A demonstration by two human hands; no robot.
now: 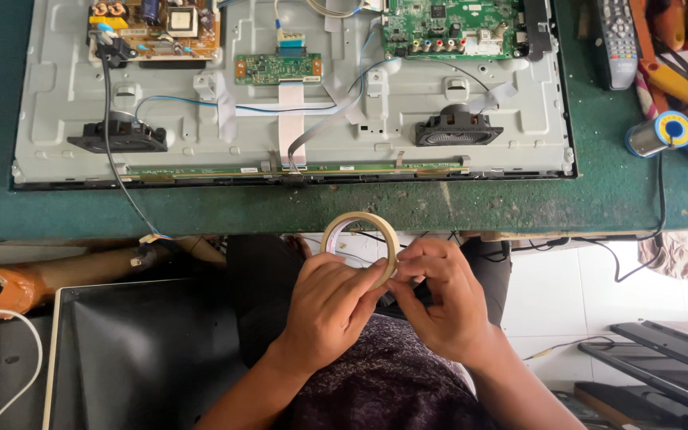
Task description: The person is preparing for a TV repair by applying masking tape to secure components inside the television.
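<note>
Tape first: a beige ring-shaped roll of paper masking tape (360, 239) is held up between both hands, just below the near edge of the green-topped workbench (280, 211) and above the person's lap. The roll is stood roughly on edge, its open centre turned toward the camera, so its axis is pointed up toward the viewer rather than along the bench. The left hand (330, 306) is closed on the lower right part of the ring, thumb and fingers clamped over the rim; the right hand (439, 299) is pressed against the same part from the other side, fingertips pinched at the rim as if picking at the tape's end, though the end itself cannot be made out. Both hands are equally near; contact is shared at one spot, with the rest of the ring projecting up and left of them. Straight ahead on the bench, a flat grey metal back panel of an opened television (201, 119) is laid face down, well apart from the roll. Mounted on it: a brown power board (157, 28) at upper left, a green main board (455, 28) at upper right, a small green board (278, 68) between them, and two black speakers (117, 137) (457, 131). Nothing resembling a container is seen; a blue-and-yellow spool of solder wire (662, 134) and a grey remote control (616, 40) are lying at the right.
</note>
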